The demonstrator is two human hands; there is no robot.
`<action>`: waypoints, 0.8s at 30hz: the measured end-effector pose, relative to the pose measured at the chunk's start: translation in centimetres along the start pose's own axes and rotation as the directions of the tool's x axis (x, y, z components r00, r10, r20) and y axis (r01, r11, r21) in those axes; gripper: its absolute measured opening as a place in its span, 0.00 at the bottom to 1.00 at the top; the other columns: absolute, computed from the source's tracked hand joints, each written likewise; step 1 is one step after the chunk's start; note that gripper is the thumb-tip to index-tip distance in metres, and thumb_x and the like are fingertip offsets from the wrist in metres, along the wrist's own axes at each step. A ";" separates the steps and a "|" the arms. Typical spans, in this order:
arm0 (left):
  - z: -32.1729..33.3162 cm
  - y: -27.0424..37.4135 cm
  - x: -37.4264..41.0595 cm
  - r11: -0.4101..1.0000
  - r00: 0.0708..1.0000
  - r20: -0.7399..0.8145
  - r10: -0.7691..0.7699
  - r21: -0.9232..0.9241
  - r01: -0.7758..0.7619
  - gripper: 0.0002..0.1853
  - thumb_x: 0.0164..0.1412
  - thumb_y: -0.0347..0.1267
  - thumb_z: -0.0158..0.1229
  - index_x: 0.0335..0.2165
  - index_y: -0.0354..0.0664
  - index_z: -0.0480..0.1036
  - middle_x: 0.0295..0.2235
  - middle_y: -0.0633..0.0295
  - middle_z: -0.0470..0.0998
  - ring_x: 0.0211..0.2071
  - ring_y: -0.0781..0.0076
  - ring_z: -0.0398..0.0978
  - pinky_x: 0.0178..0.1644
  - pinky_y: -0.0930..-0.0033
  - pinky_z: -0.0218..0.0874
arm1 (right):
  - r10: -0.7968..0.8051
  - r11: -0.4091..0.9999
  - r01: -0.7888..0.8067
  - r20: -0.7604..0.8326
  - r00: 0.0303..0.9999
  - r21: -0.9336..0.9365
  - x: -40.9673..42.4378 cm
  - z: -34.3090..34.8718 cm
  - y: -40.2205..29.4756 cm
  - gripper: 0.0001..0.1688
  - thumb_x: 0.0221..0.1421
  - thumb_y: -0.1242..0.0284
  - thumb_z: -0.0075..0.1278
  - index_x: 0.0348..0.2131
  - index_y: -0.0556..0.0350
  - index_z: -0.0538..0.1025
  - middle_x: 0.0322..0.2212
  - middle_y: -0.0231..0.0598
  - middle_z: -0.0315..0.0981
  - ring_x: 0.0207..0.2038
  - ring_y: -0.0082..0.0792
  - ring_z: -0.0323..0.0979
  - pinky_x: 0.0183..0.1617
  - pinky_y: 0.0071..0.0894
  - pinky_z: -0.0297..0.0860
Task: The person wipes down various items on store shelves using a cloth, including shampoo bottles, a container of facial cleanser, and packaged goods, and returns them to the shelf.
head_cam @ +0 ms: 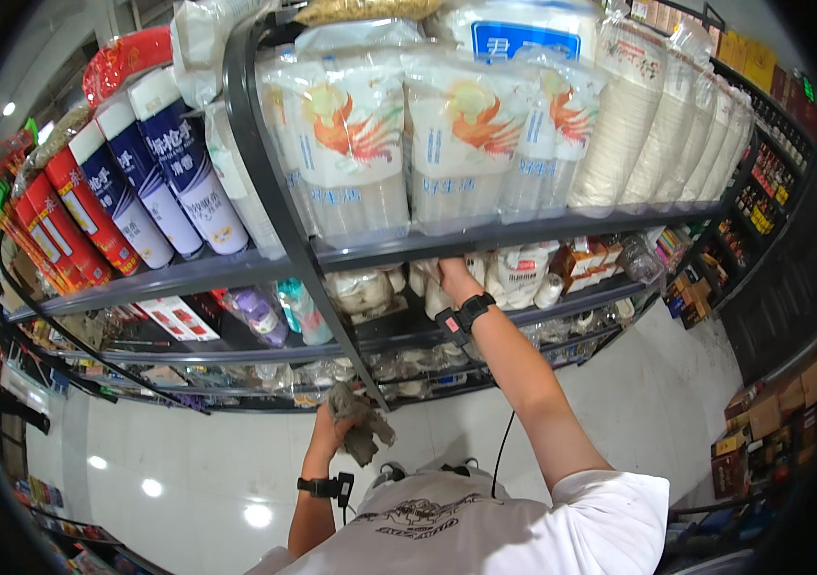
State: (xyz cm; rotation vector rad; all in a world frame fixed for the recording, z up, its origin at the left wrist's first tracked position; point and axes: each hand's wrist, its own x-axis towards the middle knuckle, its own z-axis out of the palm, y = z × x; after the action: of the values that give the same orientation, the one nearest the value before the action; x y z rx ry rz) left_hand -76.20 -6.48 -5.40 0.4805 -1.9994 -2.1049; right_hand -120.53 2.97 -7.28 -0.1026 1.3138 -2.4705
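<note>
My left hand [331,430] grips a crumpled grey cloth [360,425] low in front of the lower shelves. My right hand [454,279] reaches under the upper shelf board [523,231] into the level below. Its fingers are partly hidden by the board and by pale items around them. Close on its right is a white plastic-wrapped pack [520,273]. To its left sits a wrapped, whitish rounded bundle [362,293], with a stretch of dark shelf [408,316] between.
Plastic-wrapped cup packs [351,144] and white bowl stacks [613,122] fill the upper shelf. Blue-and-white spray cans [182,172] stand left of a dark metal upright [275,165]. A cable [503,453] hangs by my right arm. Cardboard boxes [775,410] are stacked on the right.
</note>
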 end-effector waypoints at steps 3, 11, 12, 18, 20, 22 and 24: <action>-1.6 -1.5 -0.7 1.000 0.998 -0.064 -0.009 0.028 0.011 0.33 0.51 0.30 0.62 0.58 0.37 0.71 0.43 0.59 0.83 0.42 0.70 0.79 0.48 0.67 0.71 | -0.056 0.981 0.073 0.098 0.994 -0.182 0.8 1.8 1.7 0.22 0.68 0.62 0.49 0.57 0.51 0.72 0.50 0.37 0.75 0.48 0.35 0.73 0.54 0.38 0.69; -2.0 -1.4 -1.0 0.997 0.989 -0.148 0.006 0.071 0.004 0.26 0.56 0.28 0.66 0.54 0.37 0.74 0.42 0.61 0.82 0.42 0.71 0.78 0.48 0.66 0.70 | -0.418 0.326 0.519 0.372 0.829 -0.790 -3.6 1.8 -1.0 0.24 0.63 0.68 0.47 0.53 0.66 0.74 0.58 0.67 0.65 0.62 0.64 0.59 0.66 0.54 0.58; -1.7 -1.3 -0.7 0.998 0.992 -0.129 0.013 0.059 -0.006 0.25 0.55 0.28 0.67 0.53 0.37 0.75 0.41 0.61 0.82 0.42 0.71 0.78 0.47 0.66 0.70 | -0.535 0.319 0.553 0.335 0.776 -0.770 -4.7 1.1 -0.7 0.24 0.62 0.68 0.48 0.52 0.67 0.74 0.56 0.69 0.66 0.60 0.66 0.62 0.65 0.53 0.59; -1.0 -2.4 0.1 0.998 0.988 -0.144 -0.056 0.015 0.059 0.26 0.55 0.31 0.67 0.53 0.39 0.75 0.42 0.62 0.81 0.42 0.71 0.77 0.47 0.67 0.69 | -0.560 0.313 0.595 0.362 0.745 -0.740 -11.9 1.5 -2.6 0.30 0.63 0.60 0.56 0.51 0.70 0.72 0.50 0.70 0.65 0.55 0.70 0.62 0.61 0.56 0.61; -0.7 -2.6 0.7 0.990 0.987 -0.146 -0.062 0.114 0.079 0.27 0.54 0.32 0.67 0.53 0.39 0.75 0.42 0.62 0.81 0.42 0.71 0.77 0.47 0.67 0.69 | -0.558 0.331 0.628 0.391 0.732 -0.704 -14.0 2.0 -3.6 0.31 0.65 0.59 0.55 0.55 0.69 0.70 0.52 0.67 0.64 0.56 0.68 0.63 0.61 0.53 0.62; -0.3 -3.5 1.6 0.988 0.994 -0.107 -0.032 0.147 0.048 0.27 0.55 0.33 0.67 0.54 0.39 0.75 0.42 0.63 0.81 0.42 0.71 0.77 0.46 0.68 0.68 | -0.558 0.349 0.593 0.347 0.753 -0.725 -15.5 1.0 -3.3 0.36 0.66 0.58 0.55 0.61 0.67 0.66 0.57 0.64 0.62 0.60 0.64 0.62 0.64 0.49 0.61; 0.5 -3.6 2.1 0.980 0.996 -0.084 -0.043 0.190 0.058 0.27 0.55 0.32 0.66 0.54 0.39 0.75 0.42 0.62 0.81 0.42 0.71 0.77 0.46 0.68 0.68 | -0.520 0.355 0.570 0.350 0.779 -0.741 -16.1 -0.4 -2.3 0.38 0.67 0.57 0.54 0.64 0.64 0.63 0.61 0.64 0.58 0.64 0.61 0.60 0.67 0.47 0.59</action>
State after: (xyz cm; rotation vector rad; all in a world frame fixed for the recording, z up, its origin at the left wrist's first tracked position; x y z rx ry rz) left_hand -77.99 -6.55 -9.14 0.6431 -2.1769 -1.8961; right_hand -106.09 9.79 -4.17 -0.9939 2.6677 -1.9447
